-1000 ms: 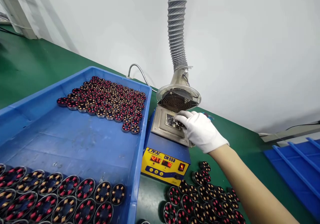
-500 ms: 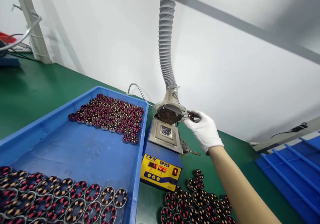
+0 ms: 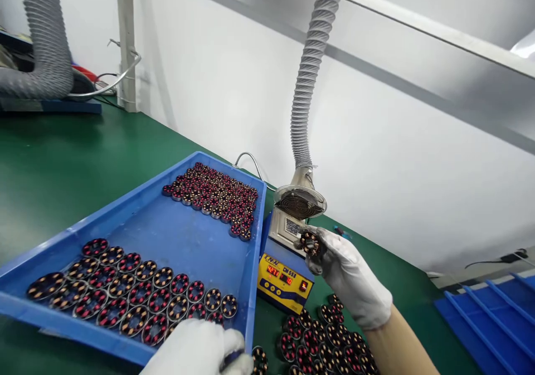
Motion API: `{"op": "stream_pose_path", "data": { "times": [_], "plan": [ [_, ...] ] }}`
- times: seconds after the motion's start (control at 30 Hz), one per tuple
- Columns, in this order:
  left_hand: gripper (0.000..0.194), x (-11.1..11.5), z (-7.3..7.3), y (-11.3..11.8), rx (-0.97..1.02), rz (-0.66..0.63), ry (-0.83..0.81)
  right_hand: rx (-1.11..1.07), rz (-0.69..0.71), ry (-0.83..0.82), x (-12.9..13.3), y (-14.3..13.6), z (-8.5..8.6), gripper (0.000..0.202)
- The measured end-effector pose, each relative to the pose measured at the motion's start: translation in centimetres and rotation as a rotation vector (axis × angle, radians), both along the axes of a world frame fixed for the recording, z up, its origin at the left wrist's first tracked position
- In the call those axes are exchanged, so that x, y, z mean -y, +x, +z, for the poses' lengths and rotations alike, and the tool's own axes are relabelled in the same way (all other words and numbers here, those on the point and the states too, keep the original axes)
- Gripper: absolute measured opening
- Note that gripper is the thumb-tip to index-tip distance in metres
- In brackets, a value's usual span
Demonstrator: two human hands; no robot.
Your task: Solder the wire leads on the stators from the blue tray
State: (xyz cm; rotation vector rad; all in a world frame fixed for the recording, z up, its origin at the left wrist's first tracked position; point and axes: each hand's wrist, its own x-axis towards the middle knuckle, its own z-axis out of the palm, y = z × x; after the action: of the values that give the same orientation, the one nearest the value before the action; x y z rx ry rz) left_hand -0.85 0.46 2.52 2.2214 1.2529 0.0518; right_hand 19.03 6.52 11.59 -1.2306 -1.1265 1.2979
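My right hand (image 3: pixel 349 272), in a white glove, grips a ring-shaped motor stator (image 3: pixel 310 243) with copper-coloured windings and a dark core. It holds the stator in front of the solder pot (image 3: pixel 288 229), whose blue base has a yellow panel with red digits. My left hand (image 3: pixel 200 348), also gloved, is at the bottom, over the near right corner of the blue tray (image 3: pixel 192 157). Its fingers curl around a dark thing that is mostly hidden. Stators (image 3: pixel 136 294) with red or copper-coloured windings stand in rows in the tray's near part.
More stators (image 3: pixel 219 194) fill the tray's far end. A loose group of them (image 3: pixel 324 339) lies on the green table (image 3: pixel 418 286), right of the tray. A round extraction hood (image 3: pixel 300 201) on a grey hose (image 3: pixel 311 79) hangs over the pot. Blue ribbed plastic (image 3: pixel 493 319) is at right.
The view has shifted left and up. My right hand has come down from beside the hood to the front of the pot, still with a stator. My left hand has entered at the bottom.
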Motion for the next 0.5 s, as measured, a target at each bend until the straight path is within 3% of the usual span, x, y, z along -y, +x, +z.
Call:
{"op": "stream_pose_path", "data": {
  "times": [0.1,0.23,0.37,0.5],
  "plan": [
    [0.033,0.0,0.3,-0.4,0.040,-0.011,0.026,0.058,0.029,0.018,-0.1,-2.2,-1.9,0.047],
    [0.030,0.0,0.5,-0.8,0.062,-0.026,0.072,0.414,0.149,0.141,-1.8,-6.3,-6.6,0.052],
    [0.028,-0.3,0.4,-1.0,0.052,-0.087,0.068,0.802,0.252,0.158,-4.8,-10.6,-11.0,0.024],
    [0.025,-0.7,0.2,-0.8,0.063,-0.117,0.057,1.182,0.303,0.186,-8.3,-12.8,-12.4,0.015]
  ]
}}
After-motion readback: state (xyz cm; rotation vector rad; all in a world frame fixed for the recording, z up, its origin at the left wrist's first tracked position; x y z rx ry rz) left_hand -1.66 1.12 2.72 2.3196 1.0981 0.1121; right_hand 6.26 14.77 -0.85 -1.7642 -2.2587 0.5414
